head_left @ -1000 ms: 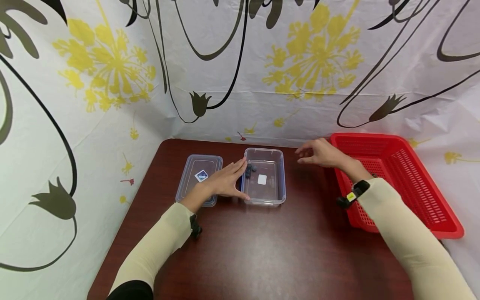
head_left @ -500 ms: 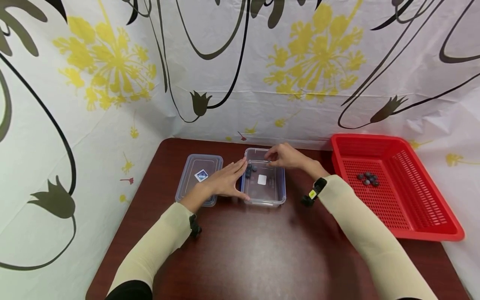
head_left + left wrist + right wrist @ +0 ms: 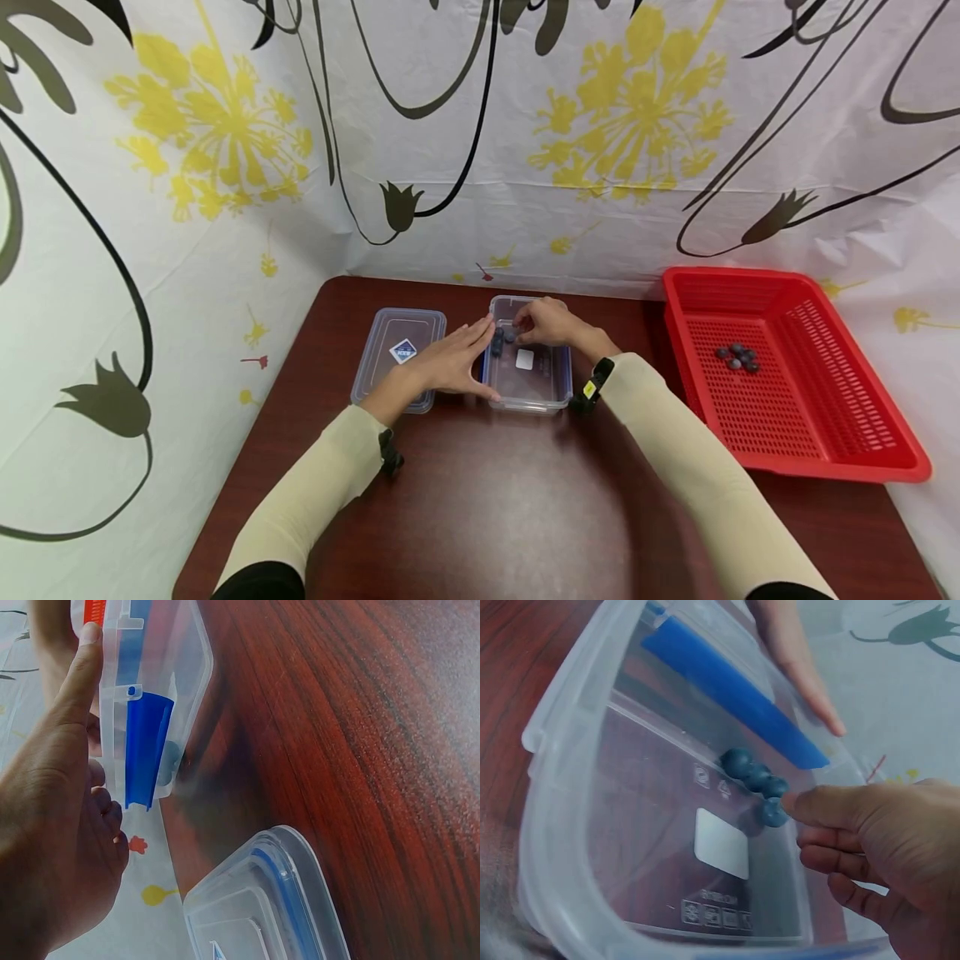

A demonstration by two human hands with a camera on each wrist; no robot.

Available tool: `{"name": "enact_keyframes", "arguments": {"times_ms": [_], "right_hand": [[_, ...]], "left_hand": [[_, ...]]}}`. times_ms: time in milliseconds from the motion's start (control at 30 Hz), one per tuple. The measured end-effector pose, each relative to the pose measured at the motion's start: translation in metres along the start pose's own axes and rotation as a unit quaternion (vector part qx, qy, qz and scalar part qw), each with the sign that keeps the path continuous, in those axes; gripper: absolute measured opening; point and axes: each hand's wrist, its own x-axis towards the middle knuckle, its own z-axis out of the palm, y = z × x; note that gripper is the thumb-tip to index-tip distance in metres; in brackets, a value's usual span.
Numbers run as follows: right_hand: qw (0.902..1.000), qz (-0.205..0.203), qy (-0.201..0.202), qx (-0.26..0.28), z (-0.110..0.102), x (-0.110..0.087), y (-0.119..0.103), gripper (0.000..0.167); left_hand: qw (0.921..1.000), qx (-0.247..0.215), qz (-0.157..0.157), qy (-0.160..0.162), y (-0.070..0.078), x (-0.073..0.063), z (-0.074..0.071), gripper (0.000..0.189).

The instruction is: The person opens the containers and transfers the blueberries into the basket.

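A clear plastic food container [image 3: 536, 393] with blue side latches stands without its lid at the back of the table. My left hand [image 3: 450, 360] rests against its left side, fingers and thumb spread along the wall. My right hand [image 3: 551, 323] reaches into the container from the right. In the right wrist view, it pinches a blueberry [image 3: 775, 813] close over the base, thumb tip against the fruit and the other fingers curled. Beside it, more blueberries [image 3: 756, 778] sit in a row along the latch-side wall. The right index fingertip is hidden there.
The container's clear lid [image 3: 378, 354] lies flat on the left, partly behind my left hand. On the right, a red perforated basket [image 3: 795, 408] holds several blueberries [image 3: 738, 357]. A patterned curtain [image 3: 450, 242] borders the table's back edge.
My right hand has moved left from beside the basket, over the container's rim and down inside it. The basket's blueberries have come into view. My left hand has stayed in place.
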Motion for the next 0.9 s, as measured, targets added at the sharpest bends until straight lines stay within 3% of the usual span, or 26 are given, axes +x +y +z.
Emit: {"name": "enact_keyframes", "arguments": {"times_ms": [200, 600, 900], "right_hand": [[0.9998, -0.017, 0.002, -0.004, 0.007, 0.006, -0.003, 0.028], [0.9996, 0.011, -0.003, -0.025, 0.022, 0.011, 0.0, 0.019], [0.9996, 0.018, -0.007, -0.02, 0.019, 0.009, -0.002, 0.014]], "left_hand": [[1.0, 0.005, 0.001, 0.002, -0.001, 0.0, 0.0, 0.133], [1.0, -0.002, 0.001, 0.001, 0.0, 0.001, 0.0, 0.132], [1.0, -0.003, -0.002, 0.0, 0.0, 0.001, 0.002, 0.132]]}}
